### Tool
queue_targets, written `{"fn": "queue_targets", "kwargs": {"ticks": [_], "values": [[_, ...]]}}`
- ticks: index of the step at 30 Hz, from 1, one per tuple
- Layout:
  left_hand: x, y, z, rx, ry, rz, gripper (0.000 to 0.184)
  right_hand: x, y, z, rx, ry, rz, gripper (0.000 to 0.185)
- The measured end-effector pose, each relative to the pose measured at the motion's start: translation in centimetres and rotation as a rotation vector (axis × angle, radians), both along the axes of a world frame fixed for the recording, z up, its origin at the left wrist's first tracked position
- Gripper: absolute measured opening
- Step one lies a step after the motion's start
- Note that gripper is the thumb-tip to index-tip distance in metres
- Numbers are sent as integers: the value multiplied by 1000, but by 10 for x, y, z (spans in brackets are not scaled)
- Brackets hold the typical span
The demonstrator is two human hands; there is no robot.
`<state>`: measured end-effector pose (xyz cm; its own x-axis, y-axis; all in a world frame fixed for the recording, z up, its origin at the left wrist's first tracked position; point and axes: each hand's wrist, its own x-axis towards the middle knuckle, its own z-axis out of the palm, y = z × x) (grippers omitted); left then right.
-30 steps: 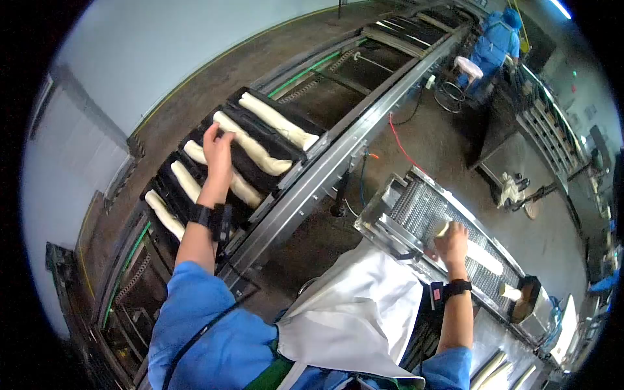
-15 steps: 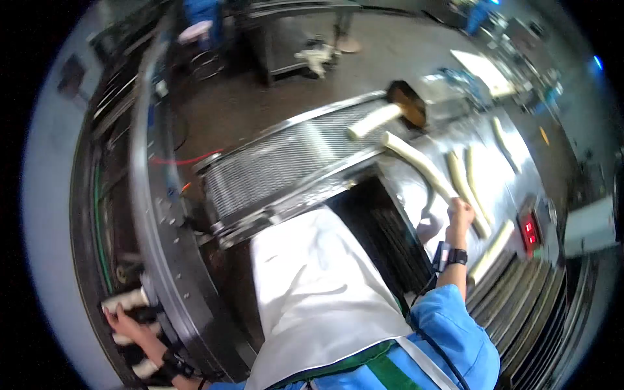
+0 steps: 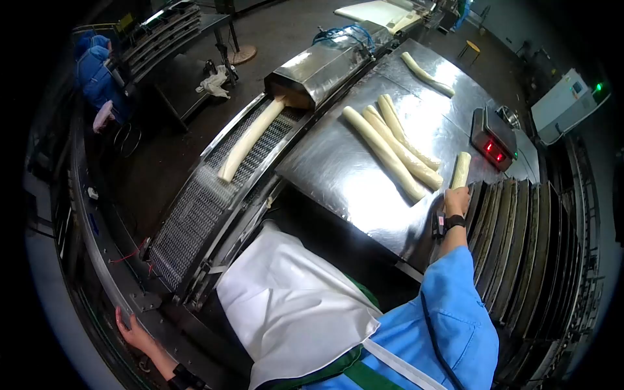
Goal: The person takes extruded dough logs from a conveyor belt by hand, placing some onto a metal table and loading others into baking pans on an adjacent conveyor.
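My right hand (image 3: 457, 201) is closed around the near end of a pale dough roll (image 3: 462, 168) at the table's right side. To its left, several long dough rolls (image 3: 383, 153) lie close together on the metal table, and another roll (image 3: 427, 75) rests farther back. My left hand (image 3: 134, 333) is down at the lower left with thumb and fingers apart, over the dark metal rail (image 3: 110, 260); I see nothing in it. One more long dough roll (image 3: 250, 140) lies on the mesh conveyor (image 3: 185, 227), its far end under the metal hood (image 3: 312, 71).
A scale with red digits (image 3: 494, 144) stands at the table's right. Upright metal trays (image 3: 513, 240) are stacked edge-on beside my right arm. A person in blue (image 3: 97, 78) is at the far left. A yellow stool (image 3: 471, 49) stands on the floor behind.
My right hand has gone from the end of a long dough roll to the shorter one near the trays. My left hand has left the pale rolls at lower left. The view has turned.
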<state>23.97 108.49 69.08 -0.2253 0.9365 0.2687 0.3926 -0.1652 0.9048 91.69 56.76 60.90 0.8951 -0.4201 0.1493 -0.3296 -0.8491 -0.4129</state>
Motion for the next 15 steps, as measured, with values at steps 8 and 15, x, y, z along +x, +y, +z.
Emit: {"fn": "queue_targets", "kwargs": {"ticks": [8,15], "values": [[-6,-6,5,-64,114,241,41,99,-44,-18,519,81,209,32],[-42,1,-4,-50,72,166,43,161,32,-8,280,69,339,45]]}}
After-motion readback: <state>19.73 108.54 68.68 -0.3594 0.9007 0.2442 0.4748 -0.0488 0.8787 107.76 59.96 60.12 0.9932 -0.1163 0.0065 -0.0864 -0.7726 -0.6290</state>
